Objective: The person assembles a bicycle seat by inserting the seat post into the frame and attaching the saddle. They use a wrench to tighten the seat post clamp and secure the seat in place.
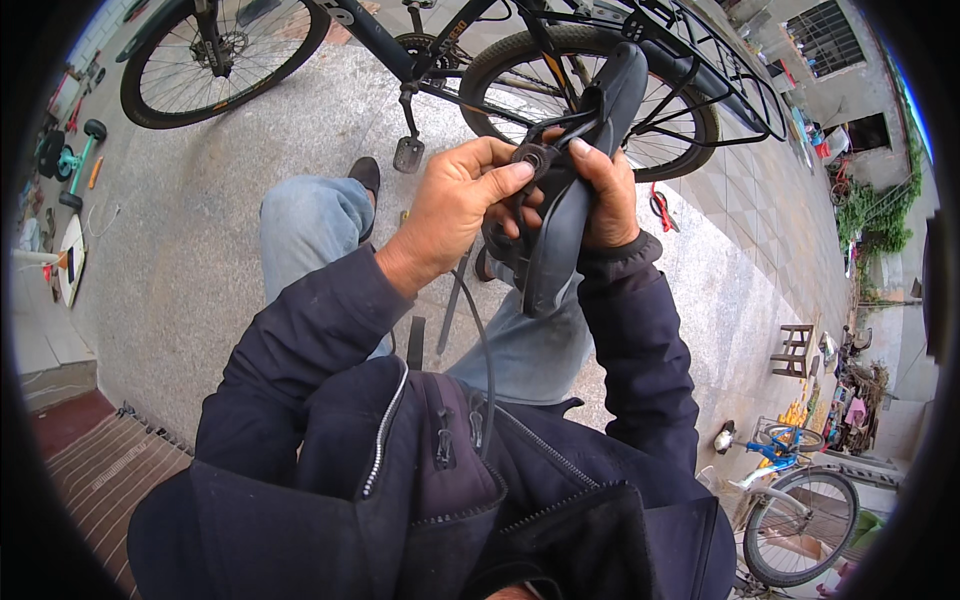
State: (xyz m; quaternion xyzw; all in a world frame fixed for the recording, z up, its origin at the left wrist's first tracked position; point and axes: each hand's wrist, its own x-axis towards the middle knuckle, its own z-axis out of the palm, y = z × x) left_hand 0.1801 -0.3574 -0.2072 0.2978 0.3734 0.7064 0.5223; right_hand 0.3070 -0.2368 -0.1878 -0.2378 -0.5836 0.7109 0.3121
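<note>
My right hand (611,191) grips a black object that looks like a bicycle saddle (559,244), tilted on its side with its underside towards my left. Beneath it are dark rails and a clamp, partly hidden by fingers. Between thumb and fingers, my left hand (461,199) pinches a round, toothed metal clamp part (532,159) at that underside. Just beyond both hands stands a black bicycle (405,56) with a rear rack (739,101); its rear wheel (476,75) is partly covered by the held object.
A red-handled tool (663,211) lies on the paved ground right of my hands. Dark flat strips (415,343) lie between my legs. At right are a small wooden stool (793,350) and a blue bicycle (776,454). A thin black cable (484,337) runs down my front.
</note>
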